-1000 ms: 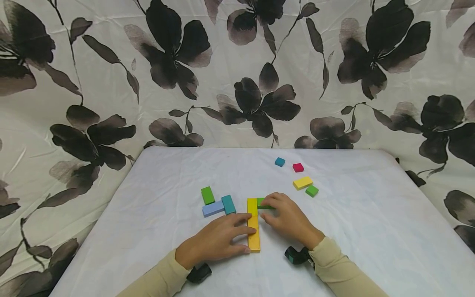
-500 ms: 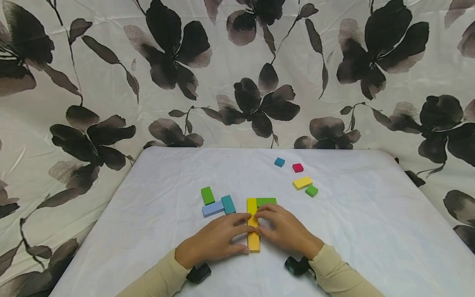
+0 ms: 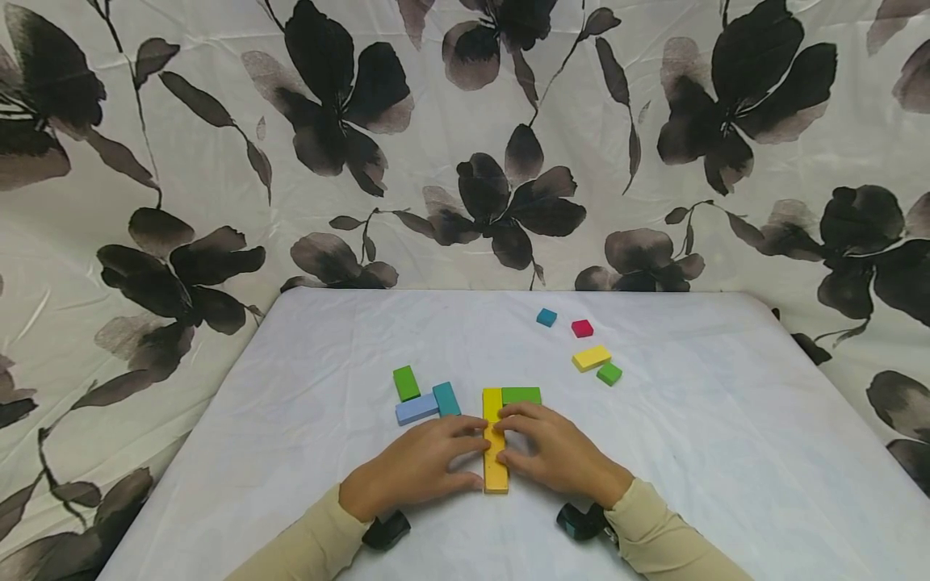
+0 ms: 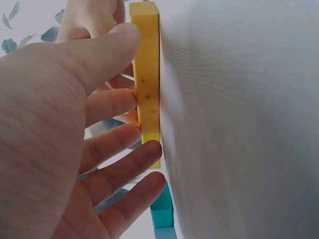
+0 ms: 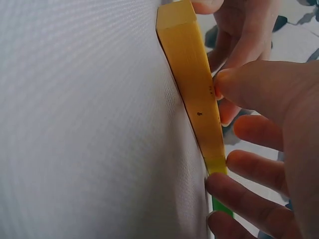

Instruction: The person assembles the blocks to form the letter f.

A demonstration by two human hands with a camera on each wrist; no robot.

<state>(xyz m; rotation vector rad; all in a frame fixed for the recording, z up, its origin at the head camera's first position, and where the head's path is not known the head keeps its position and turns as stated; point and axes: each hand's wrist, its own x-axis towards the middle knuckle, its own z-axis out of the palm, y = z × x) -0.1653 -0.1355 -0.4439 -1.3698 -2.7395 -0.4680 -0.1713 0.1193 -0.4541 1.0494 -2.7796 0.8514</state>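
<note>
A long orange-yellow block [image 3: 496, 482] and a shorter yellow block [image 3: 492, 400] lie end to end in a column on the table. A green block [image 3: 521, 394] sits crosswise against the column's far end, on the right. My left hand [image 3: 416, 466] rests along the column's left side, its fingers loosely extended and fingertips at the block edges. From the opposite side, my right hand [image 3: 568, 453] has its thumb and fingertips on the column's right edge. In the left wrist view the orange-yellow block [image 4: 148, 64] stands beside the left thumb and fingers.
Left of the column, a teal block [image 3: 446, 398], a blue block [image 3: 417, 409] and a green block [image 3: 406, 383] touch in a zigzag. Farther right lie a yellow block [image 3: 592, 358], a small green block [image 3: 609, 374], a red block [image 3: 582, 328] and a small blue block [image 3: 547, 317].
My right hand has left the green block and come back nearer, to the column's right side. The left hand has drawn back slightly leftward. The blocks look unmoved.
</note>
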